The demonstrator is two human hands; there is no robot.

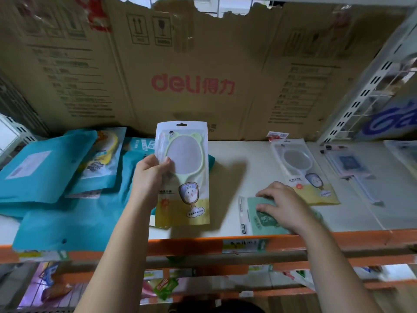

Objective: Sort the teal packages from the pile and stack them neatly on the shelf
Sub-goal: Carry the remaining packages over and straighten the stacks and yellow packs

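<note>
Several teal packages (52,177) lie in a loose pile on the left of the white shelf (234,154). My left hand (149,175) grips a white packet with a green bear-eared hand mirror (182,172), held upright above the shelf beside the pile. My right hand (284,206) rests with curled fingers on a small pale green packet (255,222) lying flat near the shelf's front edge. A second mirror packet (304,170) lies flat to the right of it.
A large cardboard sheet (191,82) with red lettering stands along the back. A clear packet (352,168) lies at far right. A white perforated upright (365,91) bounds the right side. The orange shelf edge (293,242) carries price labels; goods sit below.
</note>
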